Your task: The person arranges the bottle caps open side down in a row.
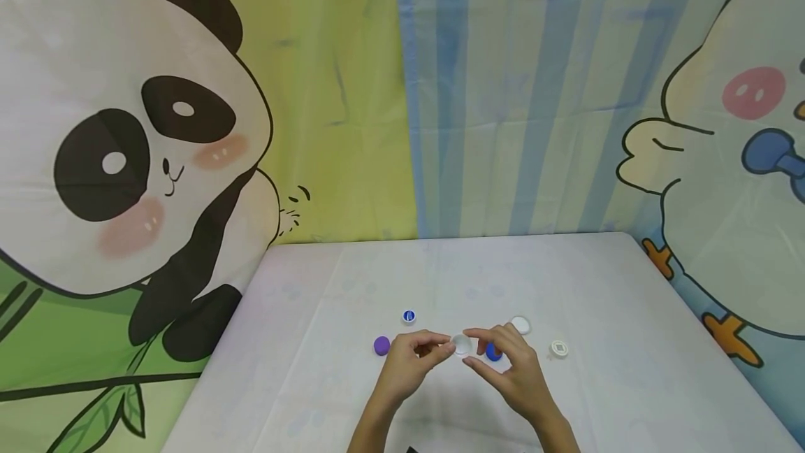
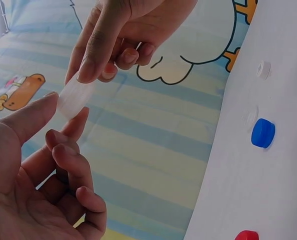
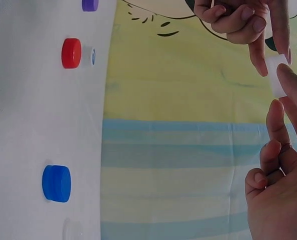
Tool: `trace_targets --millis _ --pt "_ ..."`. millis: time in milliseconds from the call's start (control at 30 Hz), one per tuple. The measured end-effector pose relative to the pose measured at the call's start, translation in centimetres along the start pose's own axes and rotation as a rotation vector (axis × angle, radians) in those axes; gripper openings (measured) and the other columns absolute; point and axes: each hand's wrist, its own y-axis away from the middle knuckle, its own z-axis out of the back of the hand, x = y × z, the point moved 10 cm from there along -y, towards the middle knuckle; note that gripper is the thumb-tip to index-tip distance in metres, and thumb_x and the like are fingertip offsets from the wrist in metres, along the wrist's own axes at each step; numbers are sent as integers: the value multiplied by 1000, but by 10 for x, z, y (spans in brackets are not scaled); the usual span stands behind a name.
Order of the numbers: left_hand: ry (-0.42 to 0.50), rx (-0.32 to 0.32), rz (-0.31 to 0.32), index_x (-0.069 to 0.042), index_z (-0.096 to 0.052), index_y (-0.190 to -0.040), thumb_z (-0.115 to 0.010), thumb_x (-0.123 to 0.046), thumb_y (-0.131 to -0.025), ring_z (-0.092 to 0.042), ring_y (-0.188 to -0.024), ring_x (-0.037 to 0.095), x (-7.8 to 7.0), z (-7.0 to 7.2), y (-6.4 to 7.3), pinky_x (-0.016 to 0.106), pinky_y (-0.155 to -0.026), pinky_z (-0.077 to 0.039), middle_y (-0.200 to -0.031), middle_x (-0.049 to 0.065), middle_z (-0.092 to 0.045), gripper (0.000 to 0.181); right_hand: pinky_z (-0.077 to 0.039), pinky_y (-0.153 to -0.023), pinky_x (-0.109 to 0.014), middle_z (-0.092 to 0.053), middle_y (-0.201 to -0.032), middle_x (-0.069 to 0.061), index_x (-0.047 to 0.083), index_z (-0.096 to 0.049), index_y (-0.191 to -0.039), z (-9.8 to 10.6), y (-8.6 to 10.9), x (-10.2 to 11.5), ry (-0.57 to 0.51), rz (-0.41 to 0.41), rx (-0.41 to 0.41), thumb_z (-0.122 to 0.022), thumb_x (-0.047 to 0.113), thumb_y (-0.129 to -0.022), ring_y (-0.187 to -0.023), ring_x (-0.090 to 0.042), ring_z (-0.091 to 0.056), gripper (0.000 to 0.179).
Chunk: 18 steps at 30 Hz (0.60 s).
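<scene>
A translucent white bottle cap (image 1: 462, 345) is held above the table between both hands, seen edge-on in the left wrist view. The thumb and index finger of my left hand (image 1: 411, 363) pinch it from the left. From the right, my right hand (image 1: 512, 372) has thumb and index finger at its upper and lower edges, the other fingers bent. Just behind the right fingers lies a blue cap (image 1: 494, 351), partly covered in the head view. A red cap (image 3: 71, 53) stands on the table in the right wrist view; the left hand hides it from the head camera.
Left of the hands lie a purple cap (image 1: 381, 346) and a blue-and-white cap (image 1: 409, 317). To the right are a clear whitish cap (image 1: 520, 325) and a white cap (image 1: 559, 349). The white tabletop (image 1: 314, 369) ends at a printed curtain (image 1: 339, 89).
</scene>
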Motion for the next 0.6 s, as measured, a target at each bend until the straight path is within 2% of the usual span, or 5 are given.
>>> trace_targets --millis 100,367,500,600 --pt "-15 -9 8 -6 -70 -92 -66 -20 -81 -46 -60 5 -2 1 1 17 -52 -37 -78 1 -64 19 -31 -59 -15 -49 -72 13 8 -66 -98 0 0 -1 4 -7 3 -80 -2 -56 -71 -3 -38 45" --pt "-48 -28 -42 -5 -70 -91 -67 -21 -80 -42 -57 3 -4 3 0 16 -49 -35 -67 0 -56 20 -33 -62 -14 -50 -74 12 9 -66 -99 -3 2 -5 0 -37 29 -78 -1 -60 -70 -2 -39 42" --pt "-81 -69 -111 -7 -71 -89 -69 -21 -78 -42 -57 3 2 4 -3 17 -49 -36 -64 0 -53 18 -33 -62 -15 -51 -75 11 8 -64 -102 -5 3 -8 -28 -59 55 -78 -1 -62 -70 -2 -40 43" --pt "-133 -110 -222 -10 -71 -88 -69 -23 -78 -43 -59 3 5 5 -4 19 -51 -38 -62 -3 -51 16 -34 -63 -17 -51 -77 8 8 -62 -107 -8 5 -13 -67 -99 89 -76 0 -66 -70 -3 -41 44"
